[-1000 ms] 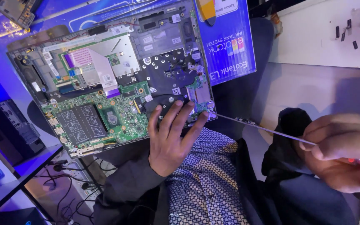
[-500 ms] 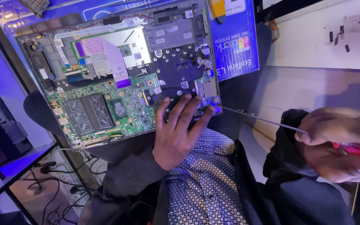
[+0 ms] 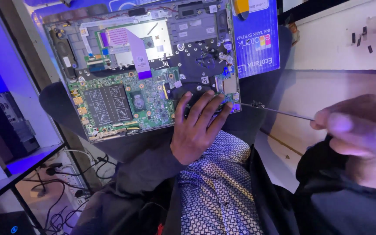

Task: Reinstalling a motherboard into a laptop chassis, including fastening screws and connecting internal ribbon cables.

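Pressing left hand (image 3: 196,130) on opened laptop (image 3: 144,65), right hand (image 3: 362,130) gripping screwdriver (image 3: 279,111).

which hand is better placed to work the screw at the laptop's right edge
Right. The right hand holds the long thin metal screwdriver, its tip at the edge of the opened grey laptop chassis. The left hand lies flat on the board.

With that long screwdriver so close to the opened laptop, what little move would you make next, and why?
Probably ease the screwdriver tip a touch further in, onto the corner of the opened laptop. The tip sits just at the board's right lower edge, beside the left hand, whose fingers press flat on that corner. The right hand grips the tool's handle end.
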